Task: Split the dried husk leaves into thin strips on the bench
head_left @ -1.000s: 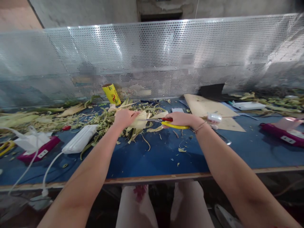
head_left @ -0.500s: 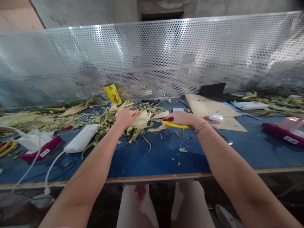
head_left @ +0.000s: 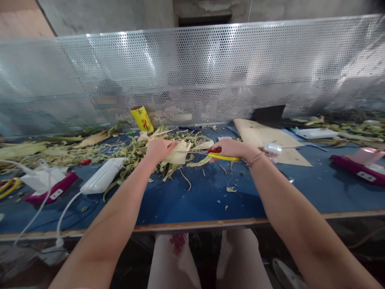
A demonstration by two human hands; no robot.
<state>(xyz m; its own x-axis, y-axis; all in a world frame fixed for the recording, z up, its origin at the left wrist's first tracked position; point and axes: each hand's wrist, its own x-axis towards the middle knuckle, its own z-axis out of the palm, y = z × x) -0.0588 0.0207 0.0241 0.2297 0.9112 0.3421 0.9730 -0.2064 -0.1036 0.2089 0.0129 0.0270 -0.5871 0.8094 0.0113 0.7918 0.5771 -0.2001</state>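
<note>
In the head view my left hand (head_left: 160, 149) is closed on a pale, dry piece of husk (head_left: 177, 154) above the middle of the blue table. Scissors (head_left: 224, 156) with red and yellow handles sit in my right hand (head_left: 230, 147), whose fingers wrap the handles. Their metal blades point left and reach the husk's right part; whether they have cut into it I cannot tell. Beneath and around my left hand spreads a heap of dried green-yellow plant scraps (head_left: 132, 152). Part of the husk is hidden by my left fingers.
A yellow tube (head_left: 142, 119) leans by the perforated metal screen (head_left: 204, 76). At left lie a white power bank (head_left: 102, 175) with a cable and a purple power strip (head_left: 64, 186). At right are brown cardboard (head_left: 258, 134) and another purple strip (head_left: 357, 170).
The scissors have shifted very slightly, with the red and yellow handles a little closer together. My left hand keeps its place on the husk.
</note>
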